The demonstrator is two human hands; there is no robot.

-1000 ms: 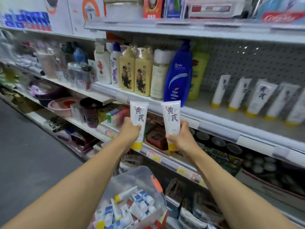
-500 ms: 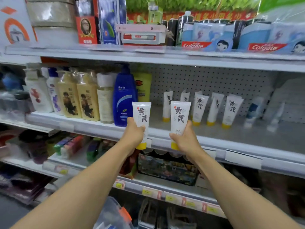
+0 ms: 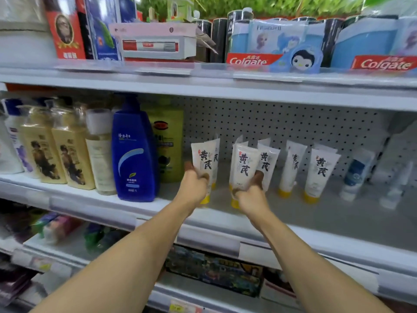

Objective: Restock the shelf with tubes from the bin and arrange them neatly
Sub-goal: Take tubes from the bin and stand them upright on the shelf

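Each hand grips one white yellow-capped plastic tube upright over the grey metal shelf (image 3: 293, 213). Left hand (image 3: 191, 188) holds the left tube (image 3: 202, 162), right hand (image 3: 250, 196) the right tube (image 3: 242, 166), fingers wrapped round.

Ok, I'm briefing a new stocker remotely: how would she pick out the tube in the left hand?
Find the middle shelf with the pegboard back, then the tall blue bottle on it. Just right of that bottle, the left hand grips a white tube with black characters and a yellow cap. Unlike the matching tubes standing further back, it is held nearest the blue bottle.
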